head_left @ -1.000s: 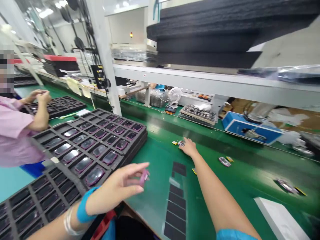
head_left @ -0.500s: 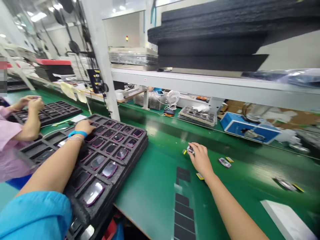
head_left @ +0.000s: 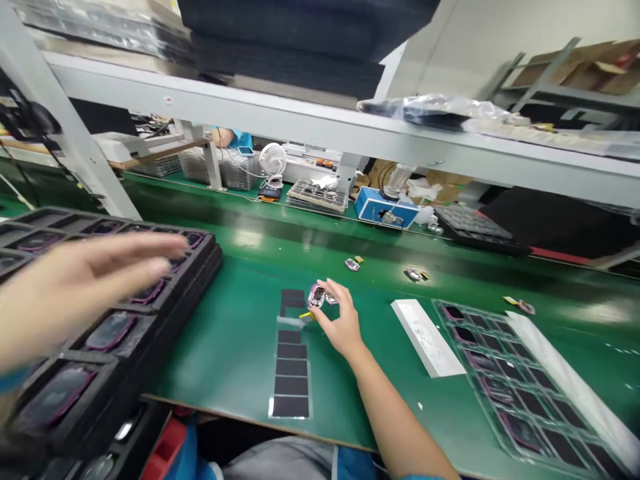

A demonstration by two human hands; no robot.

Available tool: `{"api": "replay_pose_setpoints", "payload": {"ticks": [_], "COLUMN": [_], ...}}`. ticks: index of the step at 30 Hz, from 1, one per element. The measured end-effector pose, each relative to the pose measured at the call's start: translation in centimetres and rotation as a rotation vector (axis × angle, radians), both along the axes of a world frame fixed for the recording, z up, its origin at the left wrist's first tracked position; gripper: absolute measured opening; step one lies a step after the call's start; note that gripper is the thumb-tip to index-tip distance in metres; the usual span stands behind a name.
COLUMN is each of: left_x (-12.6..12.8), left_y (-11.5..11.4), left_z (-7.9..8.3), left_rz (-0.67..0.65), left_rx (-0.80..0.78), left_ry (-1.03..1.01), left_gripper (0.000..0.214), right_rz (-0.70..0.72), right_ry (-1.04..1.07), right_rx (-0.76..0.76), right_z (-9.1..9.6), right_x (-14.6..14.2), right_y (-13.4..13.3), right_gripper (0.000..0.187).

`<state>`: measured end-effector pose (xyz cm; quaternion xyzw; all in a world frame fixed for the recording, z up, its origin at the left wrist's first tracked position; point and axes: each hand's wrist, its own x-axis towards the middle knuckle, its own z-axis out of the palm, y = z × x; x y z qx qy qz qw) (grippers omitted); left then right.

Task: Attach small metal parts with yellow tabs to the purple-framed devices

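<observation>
My right hand (head_left: 338, 319) is pinched on a small purple-rimmed lens part (head_left: 317, 295) with a yellow tab, held just above the green belt (head_left: 235, 333) beside a strip of black rectangular pads (head_left: 291, 367). My left hand (head_left: 75, 287) hovers blurred over the black foam tray (head_left: 125, 347) of purple-rimmed lens parts at the left; its fingers are stretched out and nothing is in them.
More small parts (head_left: 352, 264) (head_left: 414, 273) lie on the belt farther back. A white block (head_left: 426, 337) and a clear grid tray (head_left: 515, 380) holding parts sit at the right. A small fan (head_left: 273, 161) and a blue box (head_left: 387, 208) stand under the grey shelf.
My right hand picked a part off the belt and drew it nearer. My left hand left the tray's far cells and swung back over it. The view turned right.
</observation>
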<state>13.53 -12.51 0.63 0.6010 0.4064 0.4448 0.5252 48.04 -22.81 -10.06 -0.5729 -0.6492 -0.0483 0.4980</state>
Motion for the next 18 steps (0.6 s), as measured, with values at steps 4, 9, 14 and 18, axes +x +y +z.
{"api": "replay_pose_setpoints", "payload": {"ticks": [4, 9, 14, 18], "left_x": [7.9, 17.0, 18.9, 18.6], "left_y": [-6.5, -3.3, -0.1, -0.7], "left_z": [-1.3, -5.4, -9.5, -11.3], "left_rz": [-0.35, -0.678, -0.758, -0.647], "left_rx": [-0.107, -0.196, -0.423, -0.533], "left_ry": [0.039, -0.111, -0.302, -0.442], "left_gripper": [0.043, 0.042, 0.044, 0.047], "right_rz": [0.061, 0.14, 0.152, 0.104], "right_ry": [0.056, 0.068, 0.088, 0.215], "right_rx": [-0.026, -0.003, -0.077, -0.114], "right_z": [-0.2, -0.2, 0.1, -0.1], "right_x": [-0.7, -1.7, -1.6, -1.6], "right_y": [-0.7, -1.2, -1.0, -0.3], "right_gripper": [0.064, 0.066, 0.037, 0.009]}}
